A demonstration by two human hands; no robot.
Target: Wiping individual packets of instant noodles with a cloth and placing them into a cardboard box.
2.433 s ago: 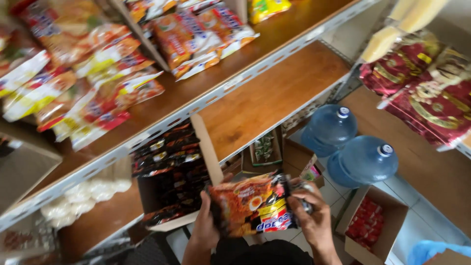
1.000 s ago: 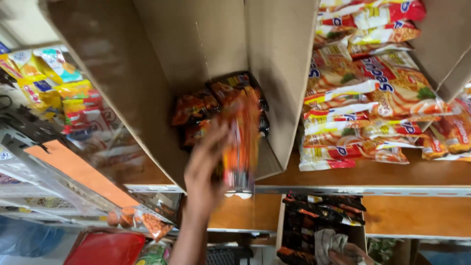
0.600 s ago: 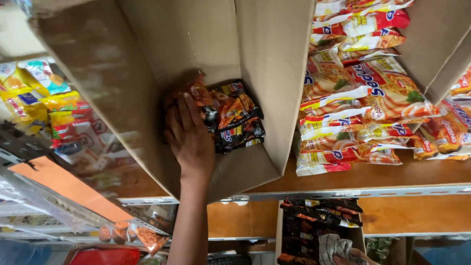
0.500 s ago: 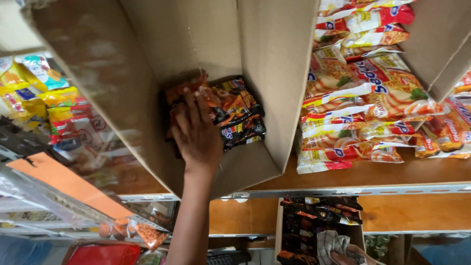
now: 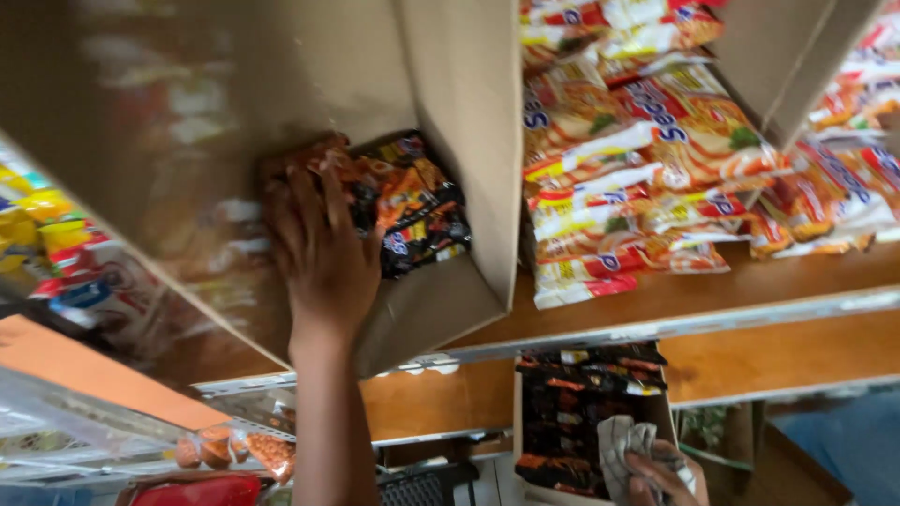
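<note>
Left hand, fingers spread flat, presses dark instant-noodle packets inside the cardboard box. Packets judged light, crinkly, slippery, contents brittle; grip edges. Right hand clutches a grey cloth.

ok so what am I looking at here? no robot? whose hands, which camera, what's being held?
There is no machine here: a person works with bare hands, and the one picture comes from a camera worn on their head, tilted up at shop shelves. The left hand reaches into an open cardboard box lying on its side on the wooden shelf, with its flat fingers pressing on the dark and orange snack packets inside. Beside the box lies a stack of red and white packets. At the bottom edge, the right hand grips a grey cloth in front of a lower carton of dark packets.
</note>
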